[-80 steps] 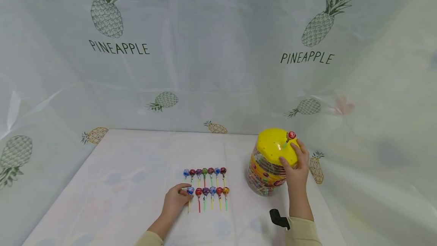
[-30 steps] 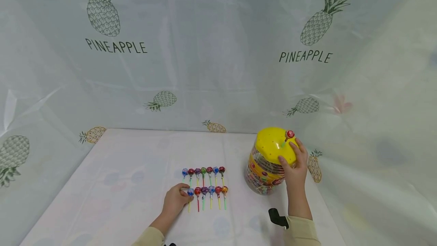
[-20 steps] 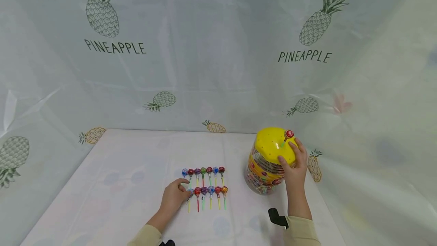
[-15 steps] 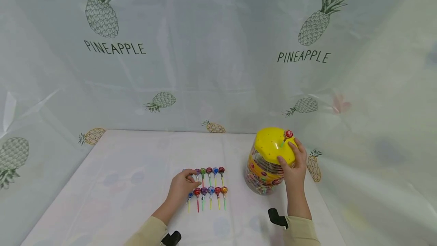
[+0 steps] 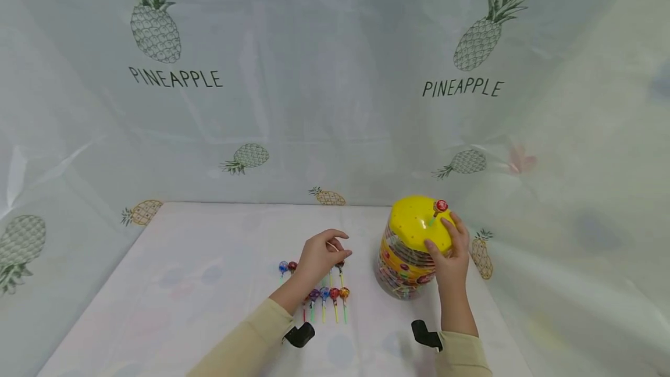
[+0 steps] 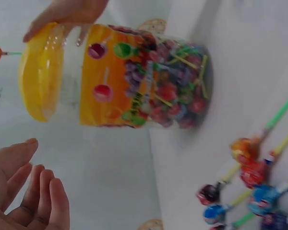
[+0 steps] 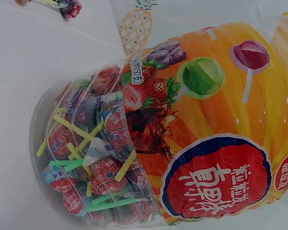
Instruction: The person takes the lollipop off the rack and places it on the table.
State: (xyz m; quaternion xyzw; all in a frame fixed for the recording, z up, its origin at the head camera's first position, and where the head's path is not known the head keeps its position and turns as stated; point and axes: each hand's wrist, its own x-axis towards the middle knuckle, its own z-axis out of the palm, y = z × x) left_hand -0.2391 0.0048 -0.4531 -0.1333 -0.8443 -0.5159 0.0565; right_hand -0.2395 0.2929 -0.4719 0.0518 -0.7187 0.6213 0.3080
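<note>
Head view is showing the right hand (image 5: 451,258) curling its fingers over the edge of the yellow domed plastic lid (image 5: 419,223) of a clear plastic lollipop jar with an orange label (image 5: 405,263), gripping it from the near right side. One red lollipop on a green stick (image 5: 440,207) is standing up out of the lid, just beyond the fingertips. The jar is standing upright on the white cloth-covered surface (image 5: 209,260), at its right side.

The left hand (image 5: 320,253) is hovering above the rows of small wrapped lollipops on coloured sticks (image 5: 328,294), which are lying side by side to the left of the jar. Its grip is loose, fingers gently bent; in the left wrist view the fingers (image 6: 36,191) are lying relaxed with nothing between them, and the jar (image 6: 134,76) is showing beyond them.

Right wrist view is filling with the jar wall (image 7: 192,143), packed with wrapped lollipops. A pale curtain printed with pineapples (image 5: 314,74) is hanging behind the surface.
</note>
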